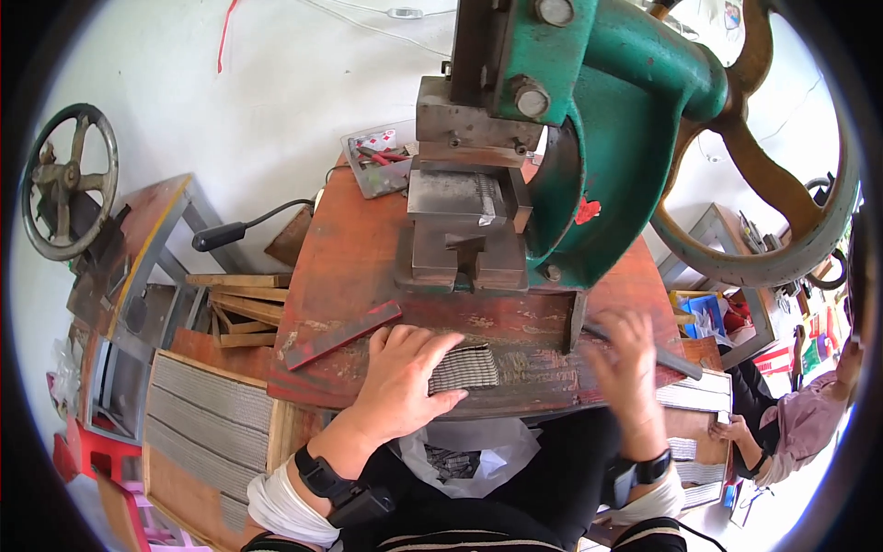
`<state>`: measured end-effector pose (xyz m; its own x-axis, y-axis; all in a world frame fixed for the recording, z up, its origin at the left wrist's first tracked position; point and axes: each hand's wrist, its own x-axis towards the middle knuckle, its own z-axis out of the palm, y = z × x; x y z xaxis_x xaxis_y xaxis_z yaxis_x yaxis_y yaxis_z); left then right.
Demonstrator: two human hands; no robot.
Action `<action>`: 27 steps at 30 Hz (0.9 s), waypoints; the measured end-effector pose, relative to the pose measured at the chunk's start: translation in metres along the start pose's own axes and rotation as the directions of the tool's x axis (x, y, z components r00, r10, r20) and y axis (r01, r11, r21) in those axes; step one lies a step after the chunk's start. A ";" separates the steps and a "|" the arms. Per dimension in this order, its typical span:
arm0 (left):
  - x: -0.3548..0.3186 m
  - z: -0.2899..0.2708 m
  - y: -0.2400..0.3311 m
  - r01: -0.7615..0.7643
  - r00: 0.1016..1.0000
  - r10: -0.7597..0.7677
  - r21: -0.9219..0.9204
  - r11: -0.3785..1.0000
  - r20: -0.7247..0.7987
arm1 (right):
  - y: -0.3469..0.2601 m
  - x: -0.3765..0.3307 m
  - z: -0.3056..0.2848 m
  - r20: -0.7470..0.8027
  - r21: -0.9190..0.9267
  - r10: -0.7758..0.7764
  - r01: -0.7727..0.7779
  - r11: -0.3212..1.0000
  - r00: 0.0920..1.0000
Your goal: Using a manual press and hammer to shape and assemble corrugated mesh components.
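My left hand (401,375) is at the table's front edge, thumb and fingers closed round the left end of a small block of grey ridged metal strips (467,368). The block lies flat on the worn red wooden table (345,244). My right hand (628,361) is smeared by motion over the front right of the table, so its fingers cannot be made out. Close beside it lies a dark bar (676,361). Behind both hands stands a green hand press (635,120), with a steel die block (458,198) under its ram.
A red-edged bar (342,336) lies left of my left hand. An upright metal plate (575,322) stands near my right hand. Trays of ridged strips (210,409) flank the table. A plastic bag (471,455) sits at my lap. At right, another person's hand (731,429) touches a tray.
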<state>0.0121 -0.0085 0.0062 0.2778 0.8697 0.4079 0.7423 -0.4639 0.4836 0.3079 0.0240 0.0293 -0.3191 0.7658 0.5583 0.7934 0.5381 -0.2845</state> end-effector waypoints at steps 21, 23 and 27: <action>0.000 0.010 0.002 0.015 0.997 -0.015 0.002 1.000 -0.078 | -0.092 0.019 -0.030 0.468 -0.077 -0.159 0.219 0.973 0.869; -0.001 0.011 0.000 0.018 0.997 -0.018 0.001 1.000 -0.072 | -0.098 0.020 -0.029 0.456 -0.134 -0.130 0.212 0.968 0.881; -0.001 0.010 0.000 0.033 0.998 -0.033 0.011 0.999 -0.049 | -0.103 0.022 -0.033 0.386 -0.103 -0.136 0.189 0.977 0.912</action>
<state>0.0180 -0.0079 -0.0019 0.2234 0.8753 0.4290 0.7578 -0.4327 0.4884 0.2360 -0.0260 0.0962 -0.5991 0.7616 0.2471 0.7680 0.6339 -0.0919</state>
